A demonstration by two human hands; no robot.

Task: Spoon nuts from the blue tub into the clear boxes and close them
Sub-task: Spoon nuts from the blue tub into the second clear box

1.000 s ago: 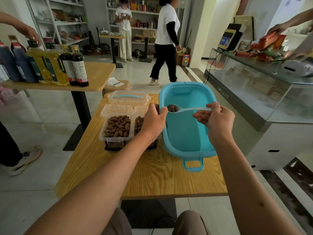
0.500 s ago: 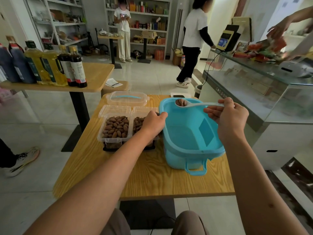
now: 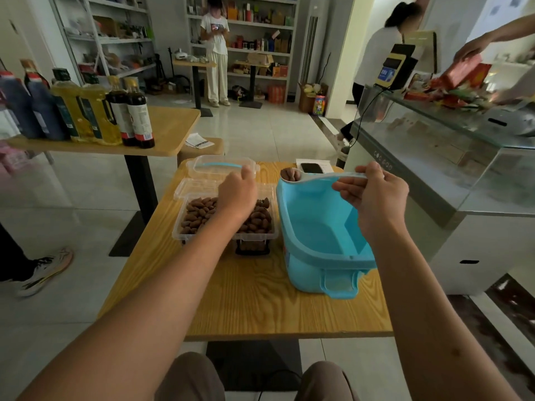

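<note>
- Two clear boxes [image 3: 199, 218] sit side by side on the wooden tabletop [image 3: 260, 308], lids open, heaped with brown nuts.
- Left hand [image 3: 237, 192] hovers over them, fingers curled; grip contents, cannot tell.
- Blue tub [image 3: 318, 235] tilts just right.
- Right hand [image 3: 373, 195] pinches a pale spoon [image 3: 318, 176], nuts in its bowl.

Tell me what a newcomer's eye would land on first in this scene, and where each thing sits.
The blue tub stands out first: it sits tilted on the right of the wooden table, and no nuts show inside it. Above its far rim the right hand holds a white spoon carrying a few nuts. To the left, two open clear boxes are heaped with brown nuts, and the left hand hovers over them.
</note>
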